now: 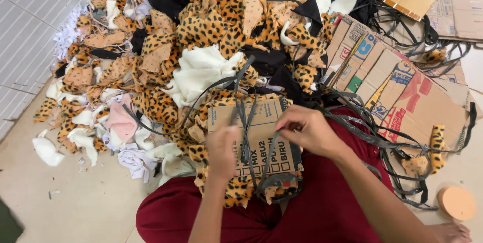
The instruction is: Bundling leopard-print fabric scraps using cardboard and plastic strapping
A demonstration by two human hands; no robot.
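A bundle of leopard-print fabric pieces (236,192) capped with a flat cardboard piece (261,137) rests on the person's lap, on the dark red garment (312,213), and a dark strap (245,122) runs over the cardboard from top to bottom. The right hand (309,131) pinches the strap near the cardboard's upper right edge, its grip closed narrowly on the band; the left hand (222,152) presses on the left part of the cardboard with fingers curled, blurred by motion, and whether it also grasps the strap I cannot tell. Judging from how things lie, the stack is gathered and the strap already lies looped around it (a loop shows below the lower edge), while the band looks slack and I see no knot, so the fastening seems unfinished. Just beyond the bundle spreads a big heap of scraps (201,36): leopard-print, cream white, black and a few pink pieces, loose and unsorted. To the right lie flattened cardboard boxes (402,87) with more dark straps tangled across them, and a small round tan disc (457,203) sits near the person's bare foot (450,233). Everything rests on a pale beige floor (75,208); there is no tabletop here. At upper left the floor meets a surface of light grey tiles (25,36).
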